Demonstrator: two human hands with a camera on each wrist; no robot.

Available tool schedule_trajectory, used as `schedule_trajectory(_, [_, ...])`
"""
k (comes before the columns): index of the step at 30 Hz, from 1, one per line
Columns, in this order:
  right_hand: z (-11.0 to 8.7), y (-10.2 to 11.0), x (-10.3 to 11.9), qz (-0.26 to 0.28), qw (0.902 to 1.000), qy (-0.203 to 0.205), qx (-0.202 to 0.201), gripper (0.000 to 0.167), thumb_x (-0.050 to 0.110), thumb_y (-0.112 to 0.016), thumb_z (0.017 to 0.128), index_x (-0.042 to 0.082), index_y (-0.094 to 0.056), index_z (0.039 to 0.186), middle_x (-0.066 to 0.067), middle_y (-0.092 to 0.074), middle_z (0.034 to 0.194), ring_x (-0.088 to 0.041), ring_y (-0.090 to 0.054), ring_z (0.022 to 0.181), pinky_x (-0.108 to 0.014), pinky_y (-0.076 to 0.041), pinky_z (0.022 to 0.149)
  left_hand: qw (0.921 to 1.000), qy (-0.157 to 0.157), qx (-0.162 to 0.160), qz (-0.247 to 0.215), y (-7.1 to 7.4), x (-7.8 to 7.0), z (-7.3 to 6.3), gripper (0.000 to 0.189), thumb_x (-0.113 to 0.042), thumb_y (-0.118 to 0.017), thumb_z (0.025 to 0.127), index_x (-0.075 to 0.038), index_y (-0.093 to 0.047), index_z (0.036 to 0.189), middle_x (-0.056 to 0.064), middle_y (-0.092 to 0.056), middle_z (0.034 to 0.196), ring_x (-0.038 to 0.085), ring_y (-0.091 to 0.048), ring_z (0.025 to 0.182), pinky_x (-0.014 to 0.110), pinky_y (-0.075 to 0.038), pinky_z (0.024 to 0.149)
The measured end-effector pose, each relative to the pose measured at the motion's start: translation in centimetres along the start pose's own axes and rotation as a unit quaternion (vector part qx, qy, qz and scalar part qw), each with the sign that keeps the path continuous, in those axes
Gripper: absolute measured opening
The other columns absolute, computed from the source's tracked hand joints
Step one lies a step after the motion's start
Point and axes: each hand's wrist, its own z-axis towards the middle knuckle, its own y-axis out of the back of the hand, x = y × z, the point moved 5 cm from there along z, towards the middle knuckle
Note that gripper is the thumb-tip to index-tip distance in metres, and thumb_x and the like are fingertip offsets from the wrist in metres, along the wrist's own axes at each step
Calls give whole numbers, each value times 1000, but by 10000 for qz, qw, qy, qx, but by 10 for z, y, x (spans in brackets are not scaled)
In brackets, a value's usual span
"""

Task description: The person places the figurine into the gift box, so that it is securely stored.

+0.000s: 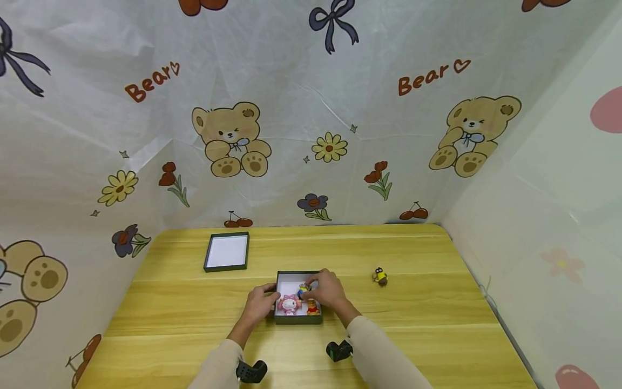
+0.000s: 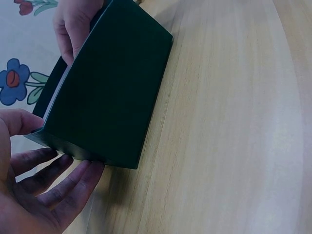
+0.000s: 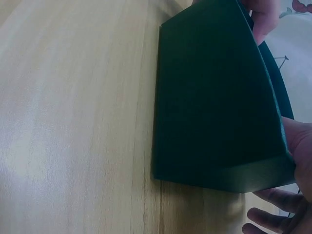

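A dark green box (image 1: pixel 298 320) with a white inside stands on the table. My left hand (image 1: pixel 261 302) grips its left wall, the thumb over the rim and the fingers (image 2: pixel 78 187) against the outside. Reaching in over the right wall, my right hand (image 1: pixel 326 289) pinches a small blue and yellow figurine (image 1: pixel 303 290) between thumb and index finger; the hand partly covers it. In the front of the box are a pink and white figurine (image 1: pixel 289 304) and a red and orange bear figurine (image 1: pixel 312 308). The wrist views hide the figurines behind the box walls.
A box lid (image 1: pixel 226 252), white inside with a dark green rim, lies at the back left of the wooden table (image 1: pixel 413 335). To the right stands a small yellow and brown figurine (image 1: pixel 380 276). A printed cloth (image 1: pixel 291 108) hangs behind the table.
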Motion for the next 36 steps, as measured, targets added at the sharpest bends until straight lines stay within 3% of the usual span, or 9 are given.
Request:
schedule_trajectory(14, [3,0,0,-1,10000,31,86,22,18,-83,73,11,-78,93,-13,-62,105,-34,-55,100,-50,-46,89,10000,-36,47,32,1,-2,-1,44,-11,-58,91,13,-52,129,27,-61,119,29,-65,92,37,-57,69])
schedule_trajectory(28, [4,-1,1,128,9988,267,400,28,6,-79,73,11,-76,101,-14,-64,113,-38,-54,111,-51,-47,92,9999,-35,-8,115,1,-2,-2,44,-11,-59,91,12,-53,128,27,-62,118,27,-66,91,37,-56,71])
schedule_trajectory(36, [4,1,1,214,9983,398,366,25,2,-77,70,8,-76,94,-16,-63,108,-36,-54,106,-49,-47,86,9999,-50,-32,123,1,-3,-1,44,-10,-59,91,13,-54,128,28,-61,118,28,-66,91,38,-56,72])
